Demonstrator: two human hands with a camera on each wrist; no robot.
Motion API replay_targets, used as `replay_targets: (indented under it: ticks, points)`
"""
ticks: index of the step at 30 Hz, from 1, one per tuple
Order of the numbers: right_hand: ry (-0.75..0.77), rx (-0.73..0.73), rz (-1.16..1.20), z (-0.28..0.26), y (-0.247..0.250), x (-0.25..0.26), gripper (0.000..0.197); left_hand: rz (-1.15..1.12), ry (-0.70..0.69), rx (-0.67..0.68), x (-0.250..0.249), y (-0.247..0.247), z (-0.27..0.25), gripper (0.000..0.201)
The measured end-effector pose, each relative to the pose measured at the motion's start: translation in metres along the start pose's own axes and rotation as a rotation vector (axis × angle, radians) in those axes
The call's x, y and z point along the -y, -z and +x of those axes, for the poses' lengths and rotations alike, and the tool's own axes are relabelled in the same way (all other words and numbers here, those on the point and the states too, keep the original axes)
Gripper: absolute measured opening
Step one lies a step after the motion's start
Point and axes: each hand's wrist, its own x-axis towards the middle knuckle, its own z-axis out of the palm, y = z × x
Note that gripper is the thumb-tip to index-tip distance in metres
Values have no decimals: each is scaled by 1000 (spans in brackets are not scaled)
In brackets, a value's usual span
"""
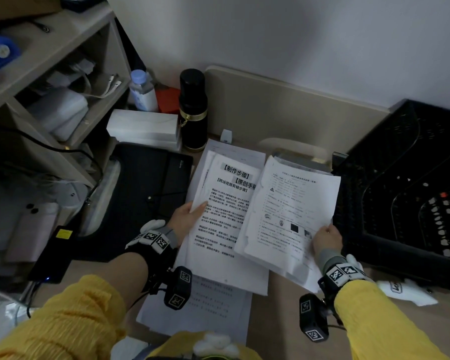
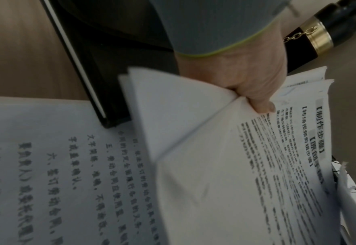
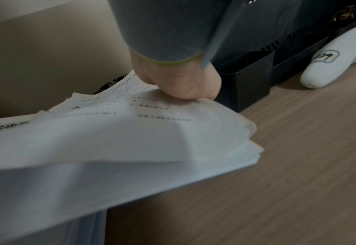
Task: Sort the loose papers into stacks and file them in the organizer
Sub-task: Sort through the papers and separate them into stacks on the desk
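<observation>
My left hand point(image 1: 186, 216) point(image 2: 254, 92) grips the left edge of a sheaf of printed pages with bold headings point(image 1: 218, 224) point(image 2: 277, 157), thumb on top. My right hand point(image 1: 326, 239) point(image 3: 185, 84) grips the lower right corner of a second sheaf of form-like pages point(image 1: 294, 219) point(image 3: 131, 136), which overlaps the first on its right. Both sheaves are lifted above the desk. A further printed sheet point(image 1: 200, 305) point(image 2: 57, 174) lies flat on the desk below them. The black mesh organizer point(image 1: 400, 193) point(image 3: 256, 69) stands at the right.
A black folder point(image 1: 146, 188) point(image 2: 93, 69) lies left of the papers, with white boxes point(image 1: 143, 128), a black flask point(image 1: 192, 110) and a water bottle point(image 1: 142, 90) behind. Shelves point(image 1: 47, 81) fill the left. A white object point(image 1: 408, 291) point(image 3: 336, 66) lies by the organizer.
</observation>
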Motion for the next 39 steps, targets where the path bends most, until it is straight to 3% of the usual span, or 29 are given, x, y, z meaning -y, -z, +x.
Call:
replay_targets:
  ticks: [12,18,22,26,30,34,36,39]
  points:
    - [111,-128,-53,26,35,37,41,39,-8,3,-4,6,-4,24]
    - [240,-115,-85,36,31,47,41,38,-5,-7,-2,7,-8,17]
    - [361,-10,-203,29,13,35,50,59,17,-25,3,10,-7,24]
    - [400,303,-162,9,-9,21,57,64,43,-33,7,8,-6,22]
    - [399,584,-172,-13,-29,17,81,42,40,-11,4,0,-6,17]
    - [524,595,-439,-33,-56,26,101,29,31,14,1,-7,-6,19]
    - [591,557,-648,-36,-68,27,92,32,19,12,-2,-8,-5,16]
    - [568,521,-721,-33,-72,24,67,35,4,1,-5,1,-4,19]
